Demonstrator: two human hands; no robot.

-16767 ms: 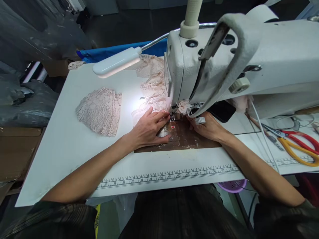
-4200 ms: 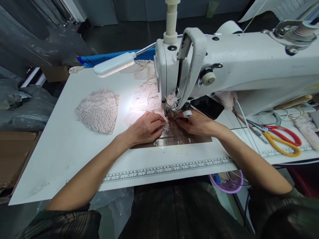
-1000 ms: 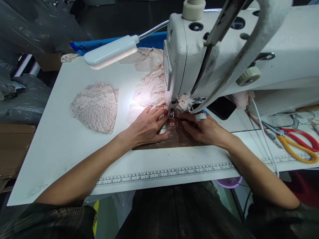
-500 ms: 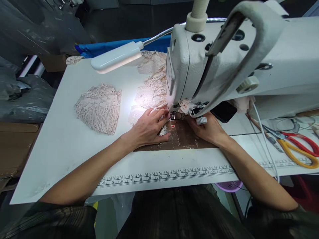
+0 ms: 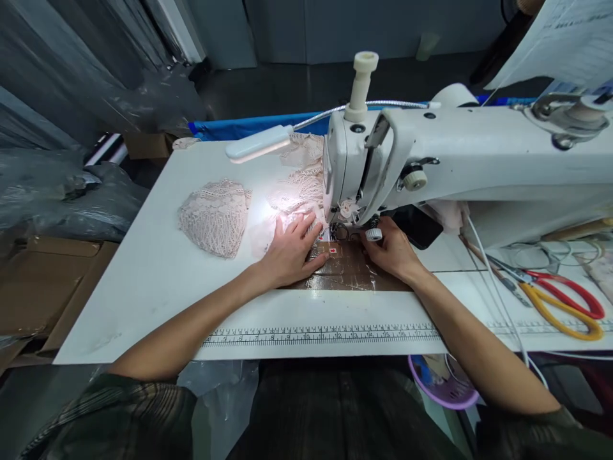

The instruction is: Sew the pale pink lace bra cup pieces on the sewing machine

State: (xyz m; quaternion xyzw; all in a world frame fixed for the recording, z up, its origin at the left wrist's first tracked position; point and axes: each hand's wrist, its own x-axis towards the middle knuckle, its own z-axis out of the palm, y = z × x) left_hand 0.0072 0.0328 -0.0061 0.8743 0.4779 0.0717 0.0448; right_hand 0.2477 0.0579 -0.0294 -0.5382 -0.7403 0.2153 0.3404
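Observation:
My left hand [image 5: 292, 252] lies with fingers spread on the front edge of pale pink lace fabric [image 5: 299, 188], just left of the needle area of the white sewing machine [image 5: 354, 153]. Under its thumb is a brown taped plate [image 5: 345, 275]. On the other side of the needle, my right hand [image 5: 393, 252] reaches in below the machine head, beside a white knob [image 5: 373, 234]. Its fingertips are partly hidden there, and what they hold, if anything, cannot be made out. A separate lace piece [image 5: 215, 218] rests on the left of the table [image 5: 143, 281].
A lamp [image 5: 258, 144] hangs over the fabric. Behind my right hand lies a black phone [image 5: 416, 227]. Scissors with red and yellow handles [image 5: 562, 300] are at the right. A purple basket [image 5: 445, 393] stands below the table edge, and a cardboard box [image 5: 52, 275] at the left.
The camera view has shifted, so the machine looks smaller and more of it shows. My left hand's fingers are more spread and flatter on the fabric. My right hand stays beside the needle area.

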